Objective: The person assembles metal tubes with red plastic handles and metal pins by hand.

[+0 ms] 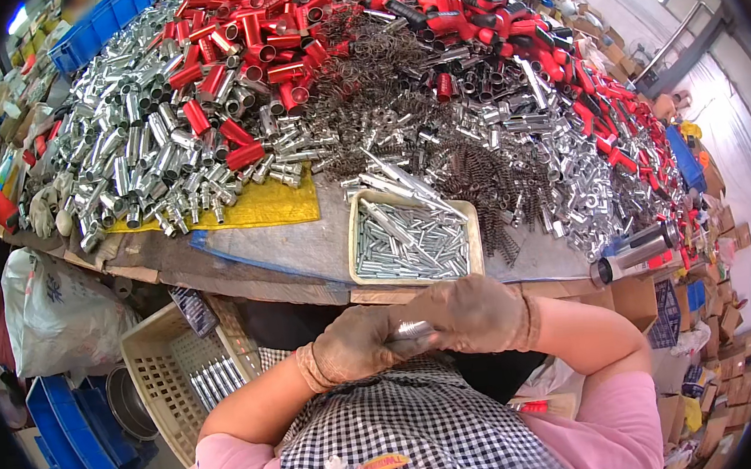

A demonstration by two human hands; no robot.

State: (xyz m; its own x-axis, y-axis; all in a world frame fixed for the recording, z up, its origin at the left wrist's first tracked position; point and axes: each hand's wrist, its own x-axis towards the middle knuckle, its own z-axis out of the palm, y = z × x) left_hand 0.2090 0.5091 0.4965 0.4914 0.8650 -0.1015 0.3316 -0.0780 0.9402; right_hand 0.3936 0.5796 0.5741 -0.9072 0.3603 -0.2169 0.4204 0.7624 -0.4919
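Both my hands wear dirty grey-brown work gloves and meet in front of my checked apron, just off the table's near edge. A silver metal part with a ribbed or threaded end (412, 329) shows between them. My left hand (354, 344) is closed around one side of it; my right hand (481, 315) is closed over the other side, its fingers hiding most of the part. Straight ahead stands a cream tray (353, 250) of thin silver pins (412, 247), with a few longer rods lying across it.
Silver tubes (131, 144), red sleeves (275, 51), dark coil springs (482, 176) and red-black handles (596, 99) heap the table. A yellow cloth (279, 200) lies under the left pile. Below left are a cream basket (149, 348) holding silver rods, a white bag (65, 315) and blue bins (71, 431).
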